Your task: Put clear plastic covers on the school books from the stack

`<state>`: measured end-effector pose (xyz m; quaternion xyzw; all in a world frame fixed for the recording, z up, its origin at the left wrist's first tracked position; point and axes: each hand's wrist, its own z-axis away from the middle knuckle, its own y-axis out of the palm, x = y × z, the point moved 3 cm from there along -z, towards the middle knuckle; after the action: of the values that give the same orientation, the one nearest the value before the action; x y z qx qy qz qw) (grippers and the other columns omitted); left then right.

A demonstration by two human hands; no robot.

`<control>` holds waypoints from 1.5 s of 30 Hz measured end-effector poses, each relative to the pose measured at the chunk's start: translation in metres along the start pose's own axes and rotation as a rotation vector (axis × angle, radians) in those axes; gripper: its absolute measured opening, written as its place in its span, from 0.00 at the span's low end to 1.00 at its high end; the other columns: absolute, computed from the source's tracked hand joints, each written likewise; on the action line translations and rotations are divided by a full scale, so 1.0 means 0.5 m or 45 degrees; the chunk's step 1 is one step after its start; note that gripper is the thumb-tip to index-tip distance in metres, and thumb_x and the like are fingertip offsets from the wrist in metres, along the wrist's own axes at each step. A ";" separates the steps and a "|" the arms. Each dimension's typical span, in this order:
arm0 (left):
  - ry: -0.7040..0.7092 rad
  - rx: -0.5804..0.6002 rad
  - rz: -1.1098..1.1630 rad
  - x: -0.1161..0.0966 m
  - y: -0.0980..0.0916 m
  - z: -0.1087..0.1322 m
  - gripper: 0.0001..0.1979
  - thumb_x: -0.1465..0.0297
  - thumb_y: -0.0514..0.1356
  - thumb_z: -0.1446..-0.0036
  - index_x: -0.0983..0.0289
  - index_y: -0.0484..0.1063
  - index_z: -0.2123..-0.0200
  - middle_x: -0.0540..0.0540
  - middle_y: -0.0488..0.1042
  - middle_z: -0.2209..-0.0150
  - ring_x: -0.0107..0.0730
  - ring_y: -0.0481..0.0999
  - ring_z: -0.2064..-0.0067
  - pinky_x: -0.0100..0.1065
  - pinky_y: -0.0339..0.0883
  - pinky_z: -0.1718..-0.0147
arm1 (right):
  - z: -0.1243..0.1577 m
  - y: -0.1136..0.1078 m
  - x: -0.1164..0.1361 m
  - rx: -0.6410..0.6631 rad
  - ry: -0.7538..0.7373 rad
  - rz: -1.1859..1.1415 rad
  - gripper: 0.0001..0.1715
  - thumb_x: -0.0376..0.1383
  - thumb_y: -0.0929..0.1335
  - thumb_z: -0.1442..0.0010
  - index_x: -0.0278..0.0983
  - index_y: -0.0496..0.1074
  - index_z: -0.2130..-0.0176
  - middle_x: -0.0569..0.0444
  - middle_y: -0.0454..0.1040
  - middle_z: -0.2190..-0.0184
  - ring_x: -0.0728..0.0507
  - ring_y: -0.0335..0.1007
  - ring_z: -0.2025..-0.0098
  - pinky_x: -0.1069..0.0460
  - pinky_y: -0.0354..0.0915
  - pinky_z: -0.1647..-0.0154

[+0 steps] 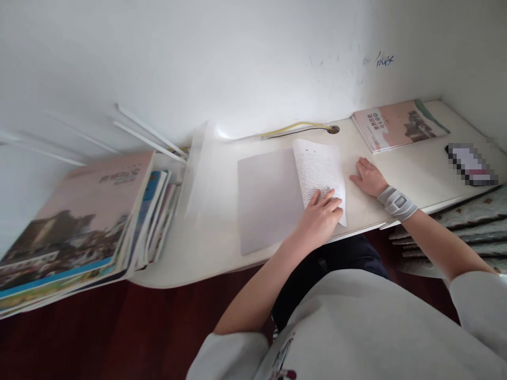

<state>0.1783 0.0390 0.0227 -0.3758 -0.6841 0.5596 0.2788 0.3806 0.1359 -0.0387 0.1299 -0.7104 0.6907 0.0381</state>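
My left hand (320,219) lies on the lower part of a printed sheet (317,171), its fingers spread over the text. The sheet is white, covered in small lines of print, and slightly curled at its right edge. Along its left side is a plain grey sheet (267,200), flat on the desk; whether the two are joined I cannot tell. To the right of the print, my right hand (370,177) rests palm down on the bare desktop, fingers extended and holding nothing. A grey band with a buckle (397,202) wraps my right wrist.
A pink-covered textbook (400,125) lies at the back right, with a phone (472,164) in front of it. Stacked books (75,221) stand at the left beside white rods (150,134). A yellow cable (295,126) runs along the wall into a desk hole (334,129).
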 end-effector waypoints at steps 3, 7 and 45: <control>-0.005 0.018 0.014 0.003 0.001 0.007 0.16 0.84 0.49 0.44 0.66 0.74 0.64 0.58 0.74 0.53 0.47 0.63 0.40 0.53 0.56 0.43 | -0.002 0.005 0.003 -0.034 0.023 0.015 0.30 0.36 0.58 0.37 0.20 0.59 0.41 0.36 0.55 0.37 0.37 0.47 0.35 0.45 0.47 0.35; -0.011 0.032 0.026 0.007 0.005 0.013 0.17 0.85 0.48 0.45 0.66 0.74 0.64 0.58 0.74 0.53 0.47 0.63 0.40 0.53 0.56 0.43 | -0.006 0.002 0.004 -0.074 -0.002 0.019 0.25 0.33 0.56 0.37 0.24 0.63 0.44 0.40 0.60 0.39 0.39 0.51 0.36 0.46 0.50 0.37; -0.036 -0.084 0.035 -0.001 0.031 -0.020 0.16 0.81 0.48 0.41 0.66 0.73 0.58 0.59 0.73 0.51 0.46 0.62 0.39 0.54 0.55 0.42 | 0.003 -0.048 0.062 -0.126 0.131 0.020 0.17 0.30 0.55 0.36 0.31 0.69 0.61 0.41 0.74 0.59 0.42 0.69 0.59 0.52 0.56 0.62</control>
<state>0.1898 0.0457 0.0099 -0.3862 -0.7007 0.5458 0.2490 0.3566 0.1300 -0.0080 0.0867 -0.7418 0.6607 0.0755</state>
